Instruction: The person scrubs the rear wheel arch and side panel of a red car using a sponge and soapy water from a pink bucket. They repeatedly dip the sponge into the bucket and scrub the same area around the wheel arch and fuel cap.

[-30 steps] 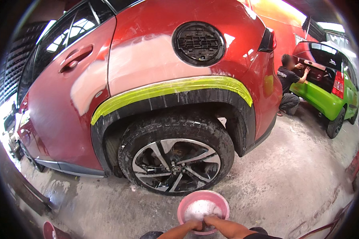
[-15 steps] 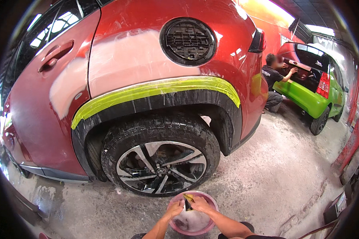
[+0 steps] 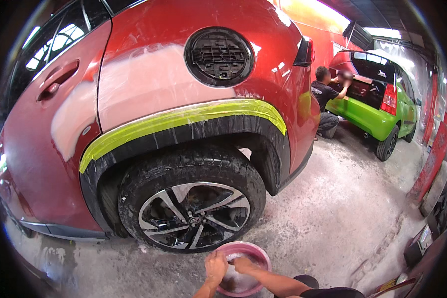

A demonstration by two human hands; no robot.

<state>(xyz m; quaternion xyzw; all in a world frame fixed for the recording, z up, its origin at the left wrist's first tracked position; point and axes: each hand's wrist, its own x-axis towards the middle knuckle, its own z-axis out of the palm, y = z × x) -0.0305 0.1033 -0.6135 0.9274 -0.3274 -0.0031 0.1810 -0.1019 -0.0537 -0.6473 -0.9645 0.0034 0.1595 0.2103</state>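
Observation:
A pink basin (image 3: pixel 262 248) of cloudy water stands on the floor in front of me. My left hand (image 3: pixel 216 266) is at the basin's left side, fingers curled and closed. Inside the rim, over the water, my right hand (image 3: pixel 243 265) is closed too, close beside the left. A small dark bit shows between the hands; what either one holds is hidden. Just beyond the basin is the wheel (image 3: pixel 194 218) of a red car (image 3: pixel 278 79), whose panel has a sanded pale patch (image 3: pixel 144 84) above yellow-green masking tape (image 3: pixel 184 118) on the arch.
Back right, a person (image 3: pixel 325 97) crouches at the rear of a green car (image 3: pixel 366 116), hands on its tailgate. Red panels (image 3: pixel 429 159) and boxes line the right edge. The concrete floor (image 3: pixel 328 208) is stained and dusty.
The yellow and dark piece held up between my hands is now out of sight. My right hand has lowered into the basin. The view has shifted slightly, and the crouching person's head has moved.

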